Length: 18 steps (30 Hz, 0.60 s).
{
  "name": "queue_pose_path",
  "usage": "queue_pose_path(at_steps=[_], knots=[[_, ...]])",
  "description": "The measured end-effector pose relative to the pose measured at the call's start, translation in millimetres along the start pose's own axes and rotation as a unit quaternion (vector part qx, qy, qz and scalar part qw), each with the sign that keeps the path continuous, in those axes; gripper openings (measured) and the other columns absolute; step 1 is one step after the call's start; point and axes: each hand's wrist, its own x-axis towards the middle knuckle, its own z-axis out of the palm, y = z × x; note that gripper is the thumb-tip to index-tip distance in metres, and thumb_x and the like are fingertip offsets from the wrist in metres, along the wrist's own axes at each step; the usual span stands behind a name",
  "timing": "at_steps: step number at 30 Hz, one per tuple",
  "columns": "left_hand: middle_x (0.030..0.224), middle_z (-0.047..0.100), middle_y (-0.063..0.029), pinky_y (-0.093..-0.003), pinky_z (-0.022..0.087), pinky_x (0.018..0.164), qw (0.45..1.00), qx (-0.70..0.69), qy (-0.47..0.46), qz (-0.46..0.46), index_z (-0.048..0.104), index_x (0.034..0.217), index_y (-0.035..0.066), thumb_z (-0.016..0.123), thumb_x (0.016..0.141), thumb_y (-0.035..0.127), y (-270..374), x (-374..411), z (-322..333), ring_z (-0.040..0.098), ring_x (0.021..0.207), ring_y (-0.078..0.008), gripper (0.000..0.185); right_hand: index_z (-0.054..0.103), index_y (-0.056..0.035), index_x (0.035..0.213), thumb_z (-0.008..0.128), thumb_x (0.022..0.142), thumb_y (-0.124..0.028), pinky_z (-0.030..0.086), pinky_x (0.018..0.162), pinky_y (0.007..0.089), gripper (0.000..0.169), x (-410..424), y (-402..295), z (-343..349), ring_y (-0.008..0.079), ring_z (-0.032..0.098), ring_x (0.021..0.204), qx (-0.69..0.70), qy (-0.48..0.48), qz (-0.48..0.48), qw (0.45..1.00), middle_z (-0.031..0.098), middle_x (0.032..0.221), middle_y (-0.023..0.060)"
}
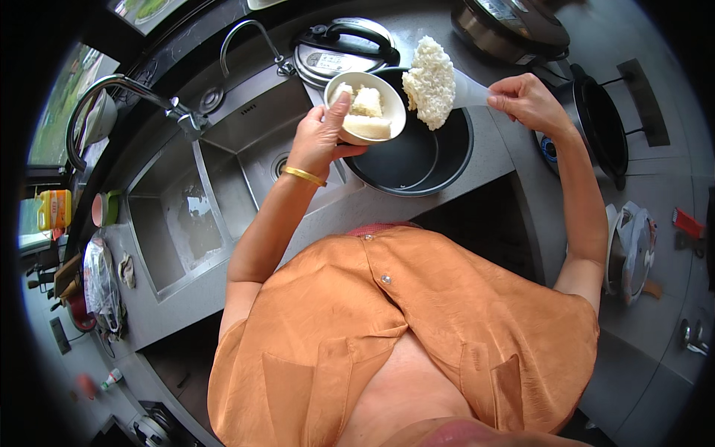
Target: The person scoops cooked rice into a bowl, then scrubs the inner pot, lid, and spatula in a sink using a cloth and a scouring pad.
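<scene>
My left hand [321,137] grips a small cream-coloured bowl [397,114], thumb over the rim. Several pale chunks of food [366,114] lie in the bowl, which tilts toward me. In my right hand [528,103] is the handle of a white, translucent rice paddle [470,89]. A large flat clump of cooked white rice [430,84] covers the paddle's head. Beneath both is a wide dark inner cooking pot [413,162] on the counter; bowl, paddle and rice hide part of its far side. No contents show in the visible part of the pot.
A double stainless-steel sink [195,207] with a curved faucet [120,84] lies to the left. Behind the pot rests a cooker lid [346,53]. A closed rice cooker [511,28] stands at the back right, near an open cooker body [595,125]. The grey counter's front edge [491,181] runs before me.
</scene>
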Motion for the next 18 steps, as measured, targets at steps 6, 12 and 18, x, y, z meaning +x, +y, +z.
queue_pose_path(at_steps=[6,12,18], knots=[[0.09,0.061,-0.0162,-0.0331,0.056,0.06,0.999,0.024,-0.023,-0.014,0.047,0.097,-0.002,0.062,0.076,0.05,-5.7,21.7,37.9,0.065,0.075,-0.0227,0.058,0.063,-0.0058,0.076,0.056,0.078,-0.016,0.051,0.06,0.0329,0.013,-9.3,-49.5,15.7,0.024,0.065,0.064,-0.412,0.114,-0.038,0.903,0.065,0.07,0.0093],[0.099,0.059,-0.0157,-0.0357,0.056,0.065,0.996,-0.054,-0.053,-0.056,0.051,0.102,-0.005,0.056,0.074,0.06,-13.8,39.4,60.9,0.062,0.087,-0.024,0.072,0.063,0.002,0.094,0.056,0.071,-0.011,0.034,0.047,0.0251,0.027,-31.1,-61.1,90.7,0.0111,0.053,0.05,-0.606,0.232,-0.183,0.739,0.057,0.063,0.0016],[0.103,0.058,-0.0161,-0.0351,0.056,0.067,0.992,-0.053,-0.109,-0.021,0.045,0.115,-0.003,0.052,0.072,0.066,-19.3,39.3,43.2,0.062,0.091,-0.0236,0.082,0.061,-0.0007,0.094,0.056,0.073,-0.01,0.035,0.048,0.0261,0.024,-39.5,-51.3,67.8,0.0121,0.054,0.051,-0.527,0.258,-0.134,0.798,0.054,0.061,0.0021]])
